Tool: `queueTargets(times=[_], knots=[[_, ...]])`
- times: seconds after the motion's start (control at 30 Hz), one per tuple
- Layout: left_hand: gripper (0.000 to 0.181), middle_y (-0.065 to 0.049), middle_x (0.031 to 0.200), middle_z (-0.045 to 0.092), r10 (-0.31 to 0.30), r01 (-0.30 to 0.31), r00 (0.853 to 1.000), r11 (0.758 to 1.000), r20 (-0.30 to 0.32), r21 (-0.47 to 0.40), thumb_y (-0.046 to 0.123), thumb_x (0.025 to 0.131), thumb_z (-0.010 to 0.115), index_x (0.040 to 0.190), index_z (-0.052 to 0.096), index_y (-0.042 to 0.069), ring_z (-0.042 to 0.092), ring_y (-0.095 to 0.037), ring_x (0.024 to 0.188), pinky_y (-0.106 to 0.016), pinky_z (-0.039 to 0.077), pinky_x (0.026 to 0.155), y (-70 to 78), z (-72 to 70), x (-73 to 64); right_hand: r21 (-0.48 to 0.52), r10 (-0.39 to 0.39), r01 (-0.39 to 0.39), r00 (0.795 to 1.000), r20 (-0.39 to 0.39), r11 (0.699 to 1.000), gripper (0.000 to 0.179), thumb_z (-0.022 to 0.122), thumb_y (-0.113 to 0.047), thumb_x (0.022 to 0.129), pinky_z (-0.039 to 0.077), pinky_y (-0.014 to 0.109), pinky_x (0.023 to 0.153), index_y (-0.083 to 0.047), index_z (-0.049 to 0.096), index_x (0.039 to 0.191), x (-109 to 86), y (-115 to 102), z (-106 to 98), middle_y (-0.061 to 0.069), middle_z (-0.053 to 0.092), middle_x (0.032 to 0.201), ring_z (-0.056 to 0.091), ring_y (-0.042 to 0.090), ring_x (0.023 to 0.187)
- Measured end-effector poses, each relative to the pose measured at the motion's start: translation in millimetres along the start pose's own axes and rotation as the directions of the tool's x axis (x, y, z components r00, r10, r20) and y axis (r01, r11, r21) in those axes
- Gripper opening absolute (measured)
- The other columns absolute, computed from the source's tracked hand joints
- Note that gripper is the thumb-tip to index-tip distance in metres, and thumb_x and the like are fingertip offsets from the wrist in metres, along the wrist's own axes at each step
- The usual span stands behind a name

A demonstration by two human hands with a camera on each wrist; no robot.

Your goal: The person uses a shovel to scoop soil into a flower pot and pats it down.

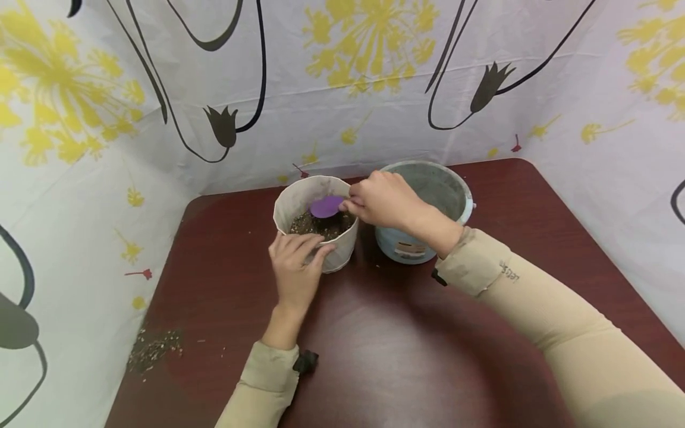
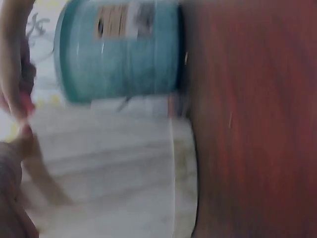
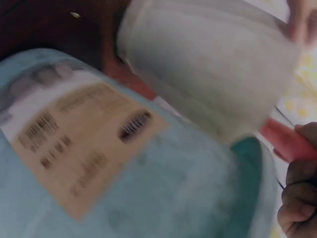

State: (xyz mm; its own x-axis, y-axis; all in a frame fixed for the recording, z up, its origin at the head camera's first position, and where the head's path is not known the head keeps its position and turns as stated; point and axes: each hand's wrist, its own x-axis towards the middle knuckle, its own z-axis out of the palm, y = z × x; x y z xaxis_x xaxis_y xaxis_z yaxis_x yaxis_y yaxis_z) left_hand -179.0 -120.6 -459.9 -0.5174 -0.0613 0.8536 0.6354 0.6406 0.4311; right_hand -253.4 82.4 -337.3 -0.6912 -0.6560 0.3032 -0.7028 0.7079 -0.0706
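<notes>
A white pot (image 1: 342, 248) with a wavy rim stands on the table, partly filled with dark, speckled soil (image 1: 303, 224). My left hand (image 1: 294, 267) holds its near rim, fingers over the edge and thumb against the outer wall. My right hand (image 1: 387, 202) grips the handle of a small purple scoop (image 1: 325, 207), whose blade is inside the pot just over the soil. In the right wrist view the handle (image 3: 287, 141) looks reddish within the curled fingers. The blade's tip and part of the soil surface are hard to make out.
A light blue bucket (image 1: 409, 246) with a label stands right of the pot, close beside it, under my right forearm. Spilled soil (image 1: 155, 351) lies at the left edge of the dark red table (image 1: 407, 356). Patterned white cloth (image 1: 332, 113) surrounds the table's back and sides.
</notes>
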Motion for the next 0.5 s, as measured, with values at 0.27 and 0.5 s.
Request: queueTargets(times=[0.27, 0.5], knots=[[0.04, -0.015, 0.109, 0.072, 0.022, -0.028, 0.995, 0.998, 0.098, 0.055, 0.027, 0.071, 0.092, 0.099, 0.077, 0.002, 0.061, -0.037, 0.115, -0.051, 0.042, 0.103, -21.1, -23.3, 7.9, 0.021, 0.04, -0.04, 0.999, -0.016, 0.999, 0.033, 0.072, -0.035, 0.095, 0.048, 0.043, 0.05, -0.019, 0.063, 0.068, 0.6, 1, -8, -0.005, 0.051, 0.054, 0.059, 0.021, 0.056], [0.033, -0.01, 0.086, 0.075, 0.005, -0.005, 0.999, 1.0, -0.033, 0.013, 0.021, 0.064, 0.093, 0.087, 0.08, 0.001, 0.066, -0.031, 0.092, -0.057, 0.036, 0.111, -10.3, -6.7, 5.7, -0.034, 0.073, -0.074, 0.997, -0.027, 0.997, 0.036, 0.068, -0.034, 0.096, 0.051, 0.045, 0.052, -0.019, 0.057, 0.064, 3.7, -9, 0, -0.003, 0.051, 0.054, 0.06, 0.023, 0.057]])
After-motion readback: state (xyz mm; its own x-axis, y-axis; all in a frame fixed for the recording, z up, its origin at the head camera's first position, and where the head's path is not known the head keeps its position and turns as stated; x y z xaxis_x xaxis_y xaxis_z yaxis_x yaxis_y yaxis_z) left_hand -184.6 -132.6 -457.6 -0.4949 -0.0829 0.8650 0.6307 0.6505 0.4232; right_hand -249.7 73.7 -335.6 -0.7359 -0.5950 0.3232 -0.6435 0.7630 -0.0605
